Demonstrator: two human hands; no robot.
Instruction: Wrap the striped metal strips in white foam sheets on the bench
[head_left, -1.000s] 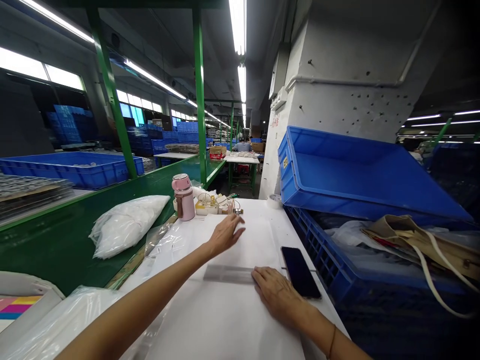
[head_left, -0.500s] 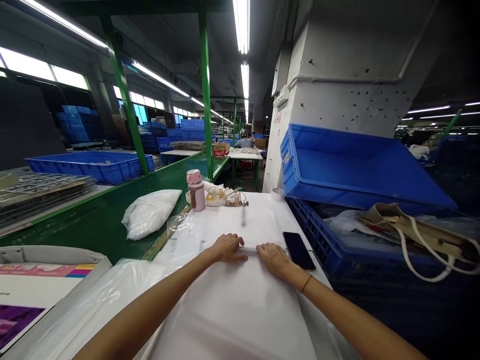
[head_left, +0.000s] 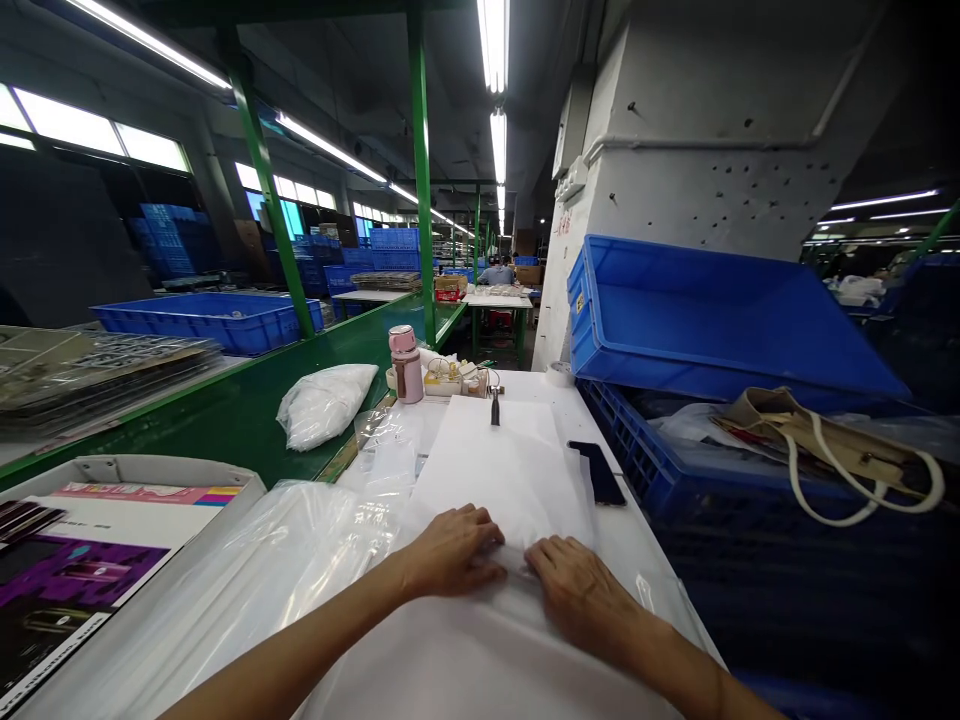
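Note:
My left hand (head_left: 459,550) is closed, with fingers and thumb curled on the edge of a translucent plastic bag (head_left: 517,500). Just to its right, my right hand (head_left: 574,580) has its fingers bent down on the same plastic; the fingertips are partly hidden. The film lies over a smooth white surface (head_left: 465,650) that reaches toward my body, and I cannot tell what is inside. Flat white sheets (head_left: 480,440) spread beyond my hands, with a small dark pen-like object (head_left: 495,408) at their far edge.
To the right are a phone (head_left: 598,472), a tilted blue crate (head_left: 720,320) and a beige bag (head_left: 832,440). A pink bottle (head_left: 406,370) stands at the back left. Plastic bags (head_left: 285,570) and a white-rimmed box of printed sheets (head_left: 180,580) lie left.
Both hands have moved back toward my body, drawing the edge of the plastic with them. More of the white sheets beyond shows now. The view has shifted slightly.

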